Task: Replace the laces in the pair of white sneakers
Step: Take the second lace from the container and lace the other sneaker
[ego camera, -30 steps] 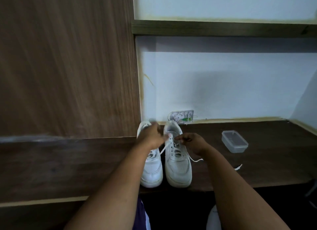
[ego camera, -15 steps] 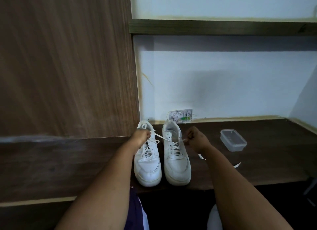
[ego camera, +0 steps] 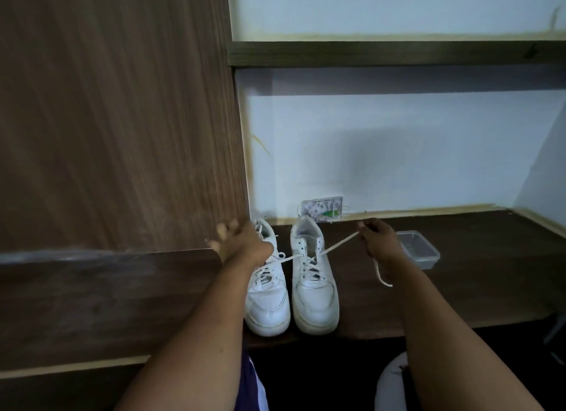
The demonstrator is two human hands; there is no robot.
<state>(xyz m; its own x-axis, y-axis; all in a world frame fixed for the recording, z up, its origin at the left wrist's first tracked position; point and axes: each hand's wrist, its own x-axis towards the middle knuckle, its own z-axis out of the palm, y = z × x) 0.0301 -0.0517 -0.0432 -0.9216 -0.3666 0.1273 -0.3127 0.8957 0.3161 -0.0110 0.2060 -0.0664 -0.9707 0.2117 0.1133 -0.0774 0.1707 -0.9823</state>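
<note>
Two white sneakers stand side by side on the dark wooden desk (ego camera: 465,291), toes toward me. The left sneaker (ego camera: 269,303) is laced. A white lace (ego camera: 340,242) runs through the eyelets of the right sneaker (ego camera: 315,303) and stretches out to both sides. My right hand (ego camera: 378,240) pinches one end to the right of the shoe, pulled taut, with the loose tail hanging below the wrist. My left hand (ego camera: 242,242) is over the left sneaker's collar. The other end of the lace runs in under its palm; its outer fingers are splayed and blurred.
A clear plastic container (ego camera: 421,251) sits on the desk just right of my right hand. A small wall box (ego camera: 321,210) is behind the shoes. A tall wooden panel (ego camera: 122,119) rises at the left, and a shelf (ego camera: 398,53) runs overhead.
Both hands have moved apart from the right sneaker's top, the left going left and the right going right, drawing the lace ends out taut.
</note>
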